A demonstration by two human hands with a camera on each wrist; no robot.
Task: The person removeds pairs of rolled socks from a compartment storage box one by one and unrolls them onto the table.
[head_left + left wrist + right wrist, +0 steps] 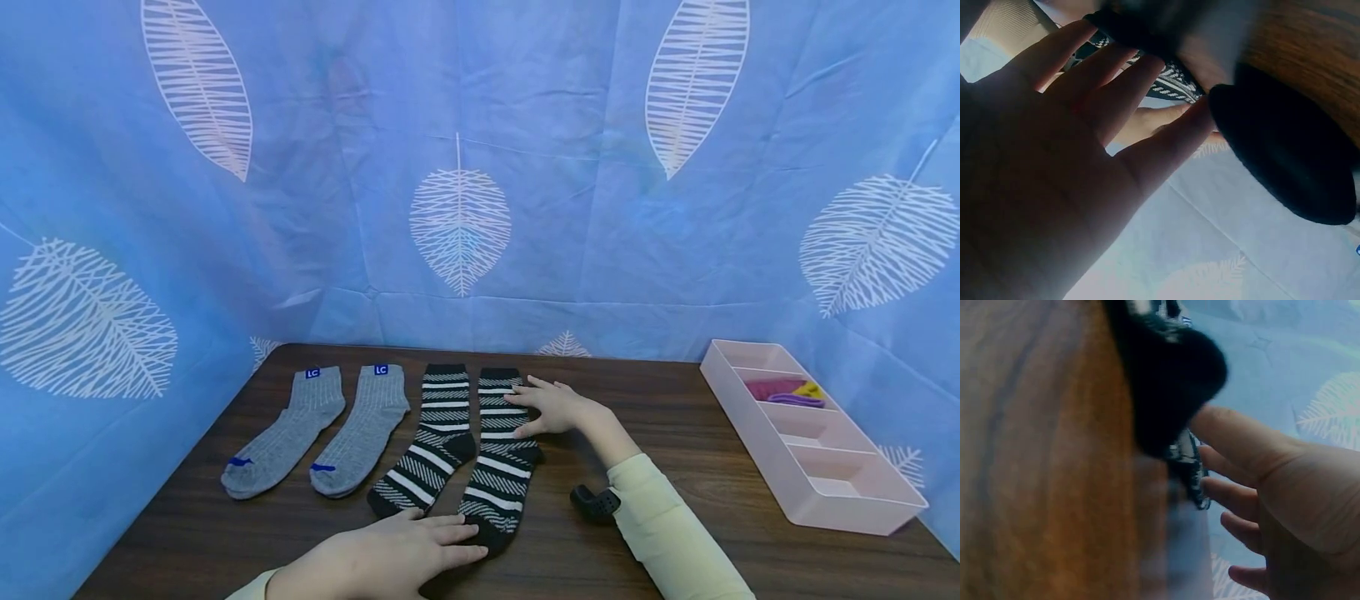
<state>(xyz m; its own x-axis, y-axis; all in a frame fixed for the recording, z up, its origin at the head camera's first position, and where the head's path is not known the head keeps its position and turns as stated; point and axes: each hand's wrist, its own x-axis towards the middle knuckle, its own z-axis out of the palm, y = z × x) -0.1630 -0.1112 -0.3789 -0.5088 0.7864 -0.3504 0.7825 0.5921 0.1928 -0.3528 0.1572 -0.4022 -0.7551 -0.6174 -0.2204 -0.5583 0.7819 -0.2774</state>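
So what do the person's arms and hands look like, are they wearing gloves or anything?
No gloves: the left hand and right hand are bare. The right sleeve is long and pale cream. Only a bit of the left sleeve shows, pale too. A black piece with small holes is by the right sleeve's end; I can't tell if it's strapped on.

A black knit fabric sock with white and grey stripes (431,458) lies flat, just left of its matching black striped knit sock (497,468); both rest on the dark brown wooden table (663,408), black cuffs far, heels rightward, black toes near and angled left.
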